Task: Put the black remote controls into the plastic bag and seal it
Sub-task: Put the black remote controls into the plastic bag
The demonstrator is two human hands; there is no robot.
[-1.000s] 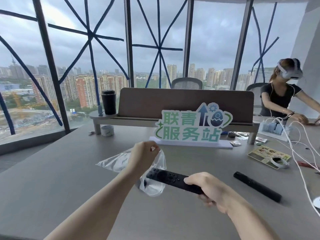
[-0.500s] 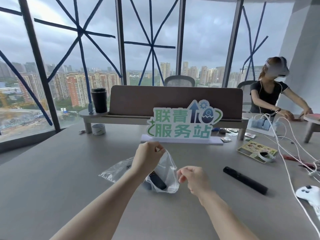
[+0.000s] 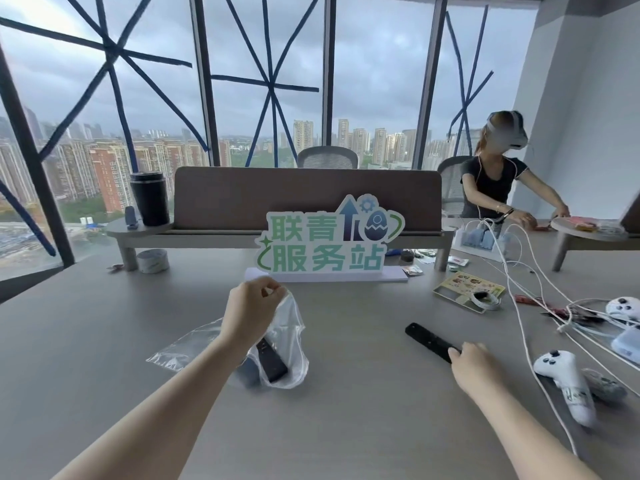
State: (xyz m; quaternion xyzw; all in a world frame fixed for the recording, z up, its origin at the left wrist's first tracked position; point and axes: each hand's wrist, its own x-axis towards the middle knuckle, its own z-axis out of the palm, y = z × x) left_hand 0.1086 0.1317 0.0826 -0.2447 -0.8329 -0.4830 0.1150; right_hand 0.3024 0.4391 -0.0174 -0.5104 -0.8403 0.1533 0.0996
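My left hand (image 3: 251, 308) pinches the upper edge of a clear plastic bag (image 3: 287, 341) and holds its mouth lifted above the grey table (image 3: 363, 393). One black remote control (image 3: 272, 359) lies inside the bag, its lower end against the table. A second black remote control (image 3: 429, 341) lies flat on the table to the right. My right hand (image 3: 476, 367) rests on its near end, fingers curled over it. Whether the fingers have closed around it is hidden by the back of the hand.
A green and white sign (image 3: 329, 242) stands behind the bag. White game controllers (image 3: 564, 379) and tangled white cables (image 3: 540, 306) lie at the right. A desk shelf holds a black tumbler (image 3: 149, 198). Another person (image 3: 498, 183) works at the far right.
My right hand let the first remote go inside the bag, then moved right to the second remote on the table. My left hand kept hold of the bag's edge.
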